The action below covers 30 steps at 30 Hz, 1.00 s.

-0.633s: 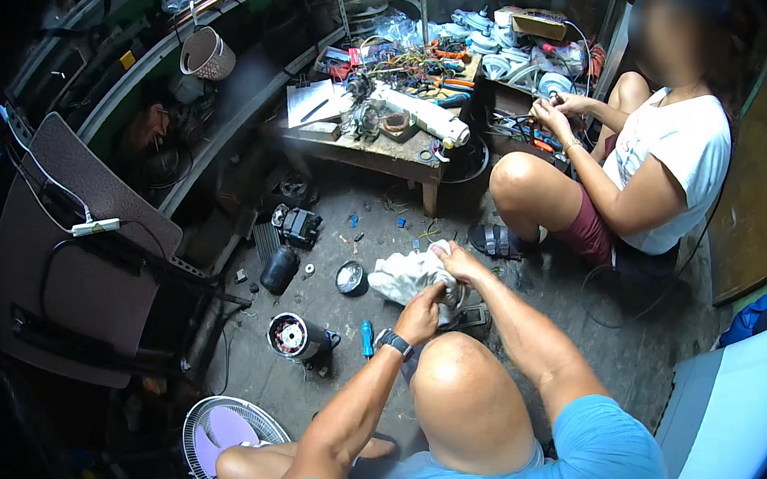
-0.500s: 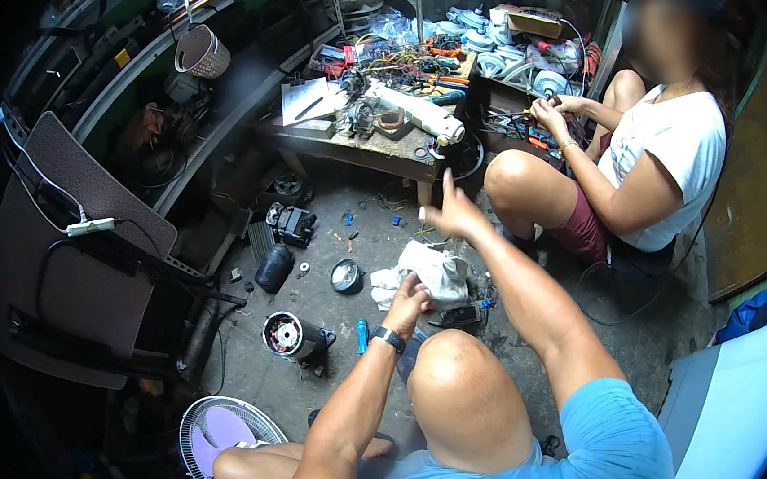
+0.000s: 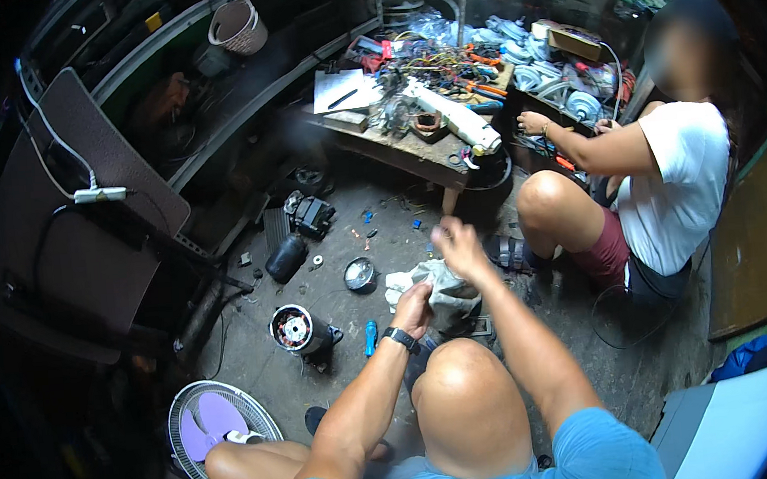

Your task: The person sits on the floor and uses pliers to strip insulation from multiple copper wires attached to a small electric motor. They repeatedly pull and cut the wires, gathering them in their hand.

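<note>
Between my hands is a crumpled white cloth (image 3: 453, 297), partly hidden by them. My left hand (image 3: 414, 311), with a dark watch on its wrist, is closed at the cloth's near left edge and seems to grip it. My right hand (image 3: 462, 251) is over the cloth's far right side; its fingers are smeared by motion. A blue-handled tool (image 3: 371, 338) lies on the floor left of my left wrist. Beyond it stand a round metal cup (image 3: 360, 275) and an open motor housing (image 3: 293, 329) with copper windings showing.
A low wooden bench (image 3: 385, 145) carries wires, pliers and a white tube. At right, a seated person (image 3: 666, 172) reaches toward a box of parts. A fan guard with purple blades (image 3: 213, 424) lies lower left. A black motor part (image 3: 314, 213) is on the floor.
My left hand has closed and met the cloth, which has shifted toward me and changed shape. My right hand has come down nearer it. The seated person's arm has stretched toward the box.
</note>
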Motion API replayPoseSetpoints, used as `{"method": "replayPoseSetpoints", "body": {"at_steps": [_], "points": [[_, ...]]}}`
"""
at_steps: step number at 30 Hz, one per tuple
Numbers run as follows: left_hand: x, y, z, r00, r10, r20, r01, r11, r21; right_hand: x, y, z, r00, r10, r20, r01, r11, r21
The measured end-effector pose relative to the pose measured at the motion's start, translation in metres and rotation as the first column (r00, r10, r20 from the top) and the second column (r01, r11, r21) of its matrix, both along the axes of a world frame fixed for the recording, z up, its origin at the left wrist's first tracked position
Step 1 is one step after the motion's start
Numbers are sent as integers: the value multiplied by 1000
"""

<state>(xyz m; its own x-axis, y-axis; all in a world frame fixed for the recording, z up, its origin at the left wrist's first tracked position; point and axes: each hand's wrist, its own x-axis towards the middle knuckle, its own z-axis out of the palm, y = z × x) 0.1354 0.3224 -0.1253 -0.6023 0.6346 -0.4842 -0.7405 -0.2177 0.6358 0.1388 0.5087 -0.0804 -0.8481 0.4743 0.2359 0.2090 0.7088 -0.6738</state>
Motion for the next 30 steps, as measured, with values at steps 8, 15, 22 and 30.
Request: {"method": "replayPoseSetpoints", "body": {"at_steps": [8, 15, 22, 30], "points": [[-5, 23, -55, 824, 249, -509, -397, 894, -205, 38, -108, -29, 990, -70, -125, -100, 282, -954], [22, 31, -11, 986, -26, 166, 5, 992, 124, 40, -88, -52, 999, 38, -23, -35, 351, -936], [25, -57, 68, 841, -516, -165, 508, 857, -88, 35, -12, -24, 898, -47, 437, -14, 991, 134], [-39, -226, 201, 131, -781, -611, -31, 612, -790, 18, 114, 166, 964, -27, -265, 141, 896, 420]]}}
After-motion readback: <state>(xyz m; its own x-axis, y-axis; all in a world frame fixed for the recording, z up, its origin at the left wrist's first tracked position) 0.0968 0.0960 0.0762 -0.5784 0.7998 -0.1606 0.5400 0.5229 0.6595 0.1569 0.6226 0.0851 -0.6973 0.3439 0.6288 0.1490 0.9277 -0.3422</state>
